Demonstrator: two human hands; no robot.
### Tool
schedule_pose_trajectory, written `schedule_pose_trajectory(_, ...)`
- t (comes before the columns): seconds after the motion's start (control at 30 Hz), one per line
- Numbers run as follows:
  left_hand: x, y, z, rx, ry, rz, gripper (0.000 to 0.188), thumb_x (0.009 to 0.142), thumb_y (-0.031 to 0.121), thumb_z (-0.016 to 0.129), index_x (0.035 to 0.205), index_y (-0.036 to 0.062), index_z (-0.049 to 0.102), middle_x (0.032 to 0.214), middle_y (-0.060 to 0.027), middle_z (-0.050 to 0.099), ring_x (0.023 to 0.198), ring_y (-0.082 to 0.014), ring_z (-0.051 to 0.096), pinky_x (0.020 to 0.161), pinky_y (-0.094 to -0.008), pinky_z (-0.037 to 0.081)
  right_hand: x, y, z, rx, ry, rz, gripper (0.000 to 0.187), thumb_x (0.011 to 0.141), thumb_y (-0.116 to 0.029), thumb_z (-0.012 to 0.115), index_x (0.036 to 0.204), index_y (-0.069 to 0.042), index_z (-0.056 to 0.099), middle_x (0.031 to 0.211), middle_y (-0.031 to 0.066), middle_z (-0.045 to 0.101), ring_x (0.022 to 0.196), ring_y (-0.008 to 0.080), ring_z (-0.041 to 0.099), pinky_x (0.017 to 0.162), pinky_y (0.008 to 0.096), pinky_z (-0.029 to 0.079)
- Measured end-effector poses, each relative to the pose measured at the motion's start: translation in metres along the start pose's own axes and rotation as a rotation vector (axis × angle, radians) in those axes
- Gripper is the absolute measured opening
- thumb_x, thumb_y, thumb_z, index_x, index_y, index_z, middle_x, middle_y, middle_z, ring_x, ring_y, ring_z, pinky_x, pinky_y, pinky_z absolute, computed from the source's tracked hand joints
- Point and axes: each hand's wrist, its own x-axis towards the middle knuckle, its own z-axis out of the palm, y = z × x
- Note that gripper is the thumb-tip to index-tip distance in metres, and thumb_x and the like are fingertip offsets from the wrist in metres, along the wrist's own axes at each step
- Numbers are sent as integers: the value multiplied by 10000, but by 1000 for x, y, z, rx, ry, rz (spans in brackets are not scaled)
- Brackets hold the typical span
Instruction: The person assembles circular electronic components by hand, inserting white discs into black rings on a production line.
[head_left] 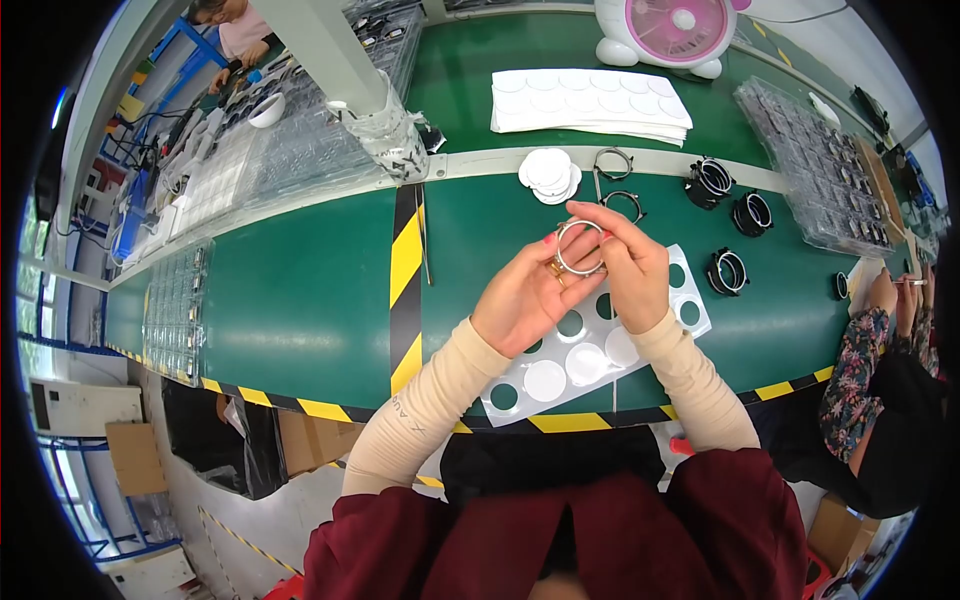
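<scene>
My left hand [520,295] and my right hand [632,265] together hold a thin metal ring [579,247] with a clear round disc in it, above the green belt. My left fingers cup it from below and the left. From the right, my right fingers pinch its rim. Under my hands lies a white sheet with round holes [590,355]; a few white round discs still sit in it. A small pile of white discs [548,172] lies just beyond my hands, next to two bare metal rings [613,160].
Three black ring assemblies [728,270] lie to the right. A stack of white die-cut sheets [588,100] and a pink fan [675,30] stand farther back. Clear trays [815,165] sit at right and left. A co-worker's hands [895,295] work at the right edge.
</scene>
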Motion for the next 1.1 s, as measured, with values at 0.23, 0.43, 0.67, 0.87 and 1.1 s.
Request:
schedule_pose_trajectory(0.23, 0, 5, -3, -15, -25, 72, 370, 913, 176, 385, 1241, 3, 380, 1270, -120, 426, 1197, -215, 401, 1030, -356, 315, -1, 5, -1, 137, 34, 180, 321, 851, -33, 358, 1120, 28, 523, 1039, 101, 573, 931, 143, 542, 789, 261, 455)
schedule_pose_trajectory(0.43, 5, 3, -3, 19, 0, 189, 379, 927, 117, 342, 1283, -13, 337, 1304, -125, 397, 1215, -210, 377, 1027, -345, 306, 2, 6, -4, 148, 75, 250, 343, 905, -188, 464, 1181, 17, 461, 1008, 87, 568, 896, 159, 563, 728, 281, 500)
schedule_pose_trajectory(0.67, -1, -12, 1, 1252, -4, 427, 480, 807, -43, 495, 1274, 31, 411, 1359, -83, 361, 1165, -173, 435, 917, -280, 393, -9, -1, -12, 258, 2, 373, 429, 865, -108, 529, 1266, -11, 414, 995, 47, 557, 854, 84, 520, 721, 217, 465)
schedule_pose_trajectory(0.87, 0, -17, -4, 1193, -4, 447, 459, 820, -30, 511, 1263, 58, 433, 1303, -91, 415, 1189, -188, 407, 957, -291, 373, -27, -49, -93, -523, 65, -34, 721, 714, 12, 648, 1340, -45, 295, 1133, 95, 532, 921, 130, 536, 801, 268, 446)
schedule_pose_trajectory(1.1, 2, -15, -7, 1104, 8, 382, 396, 856, -10, 467, 1250, 5, 425, 1225, -120, 477, 1131, -199, 465, 935, -314, 400, -45, -32, -154, -1160, -91, -103, 650, 669, -89, 693, 1250, -12, 412, 1138, 135, 533, 1007, 280, 491, 876, 344, 396)
